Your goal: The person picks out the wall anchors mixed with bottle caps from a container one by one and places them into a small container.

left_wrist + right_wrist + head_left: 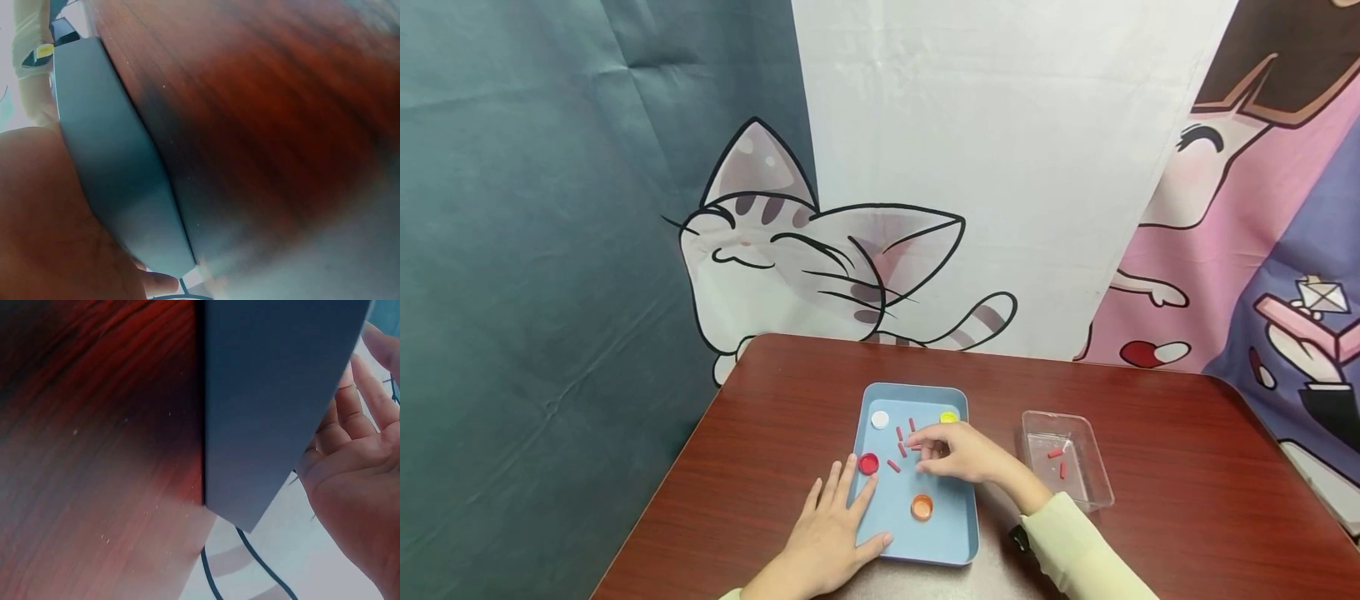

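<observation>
My left hand [827, 533] lies with spread fingers along the near left rim of a blue tray [951, 533]. Over the tray's right side hovers my right hand [955, 452], its thumb and forefinger apart and the other fingers bent. Small red sticks [893, 466] lie scattered in the tray, several of them close to the right fingertips. I see no stick pinched between them. Around the sticks are a white cap [880, 420], a red cap [868, 463] by the left fingertips, an orange cap [922, 507], and a yellow cap [949, 417] partly behind the right hand.
A clear plastic box [1093, 467] holding two red sticks [1063, 471] stands right of the tray, beside the right forearm. Both rest on a reddish-brown wooden table [1187, 467]. A printed cat curtain [925, 125] hangs behind it.
</observation>
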`<state>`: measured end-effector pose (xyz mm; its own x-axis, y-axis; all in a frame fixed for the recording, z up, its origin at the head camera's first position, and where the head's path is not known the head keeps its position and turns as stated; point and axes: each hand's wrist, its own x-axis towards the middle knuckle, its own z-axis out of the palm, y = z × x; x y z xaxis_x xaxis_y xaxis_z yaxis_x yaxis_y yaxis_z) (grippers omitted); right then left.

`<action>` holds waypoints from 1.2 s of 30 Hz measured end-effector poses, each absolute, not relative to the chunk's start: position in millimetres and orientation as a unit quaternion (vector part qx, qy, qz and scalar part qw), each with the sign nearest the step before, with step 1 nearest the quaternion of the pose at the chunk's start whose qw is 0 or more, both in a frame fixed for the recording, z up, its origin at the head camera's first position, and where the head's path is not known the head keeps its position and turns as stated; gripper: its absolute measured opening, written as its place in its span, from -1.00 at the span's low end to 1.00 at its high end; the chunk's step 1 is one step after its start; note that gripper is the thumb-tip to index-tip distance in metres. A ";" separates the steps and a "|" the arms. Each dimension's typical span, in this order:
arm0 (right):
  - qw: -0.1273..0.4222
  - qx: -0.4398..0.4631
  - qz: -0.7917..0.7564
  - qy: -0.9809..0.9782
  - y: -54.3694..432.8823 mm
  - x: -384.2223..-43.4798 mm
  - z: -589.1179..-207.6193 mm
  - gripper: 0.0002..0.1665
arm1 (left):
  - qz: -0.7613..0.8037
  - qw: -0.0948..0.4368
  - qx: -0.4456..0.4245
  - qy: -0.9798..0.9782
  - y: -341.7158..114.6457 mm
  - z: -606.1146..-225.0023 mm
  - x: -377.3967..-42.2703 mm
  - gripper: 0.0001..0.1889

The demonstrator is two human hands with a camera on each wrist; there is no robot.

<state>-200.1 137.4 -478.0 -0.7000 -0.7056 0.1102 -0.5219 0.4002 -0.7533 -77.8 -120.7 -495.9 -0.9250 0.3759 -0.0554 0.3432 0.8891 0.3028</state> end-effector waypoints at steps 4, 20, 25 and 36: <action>0.125 -0.376 -0.399 0.827 132.1 -203.3 -480.5 -0.60 | 0.143 0.057 0.185 0.971 -120.7 -494.9 -78.1 -0.13; 0.157 -0.402 -0.345 0.833 113.3 -212.9 -490.1 -0.61 | 0.140 0.056 0.188 0.971 -120.6 -495.7 -80.3 -0.14; 0.153 -0.407 -0.323 0.841 108.8 -212.5 -489.6 -0.61 | 0.135 0.054 0.188 0.971 -120.7 -497.1 -80.9 -0.14; 0.142 -0.392 -0.279 0.865 101.5 -213.5 -496.5 -0.60 | 0.136 0.061 0.184 0.972 -121.1 -498.8 -80.6 -0.14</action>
<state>-213.5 101.5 -496.5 -0.6523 -0.7575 -0.0263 -0.5994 0.5368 -0.5938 -80.6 -121.1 -498.8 -0.9252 0.3733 -0.0676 0.3402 0.8953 0.2874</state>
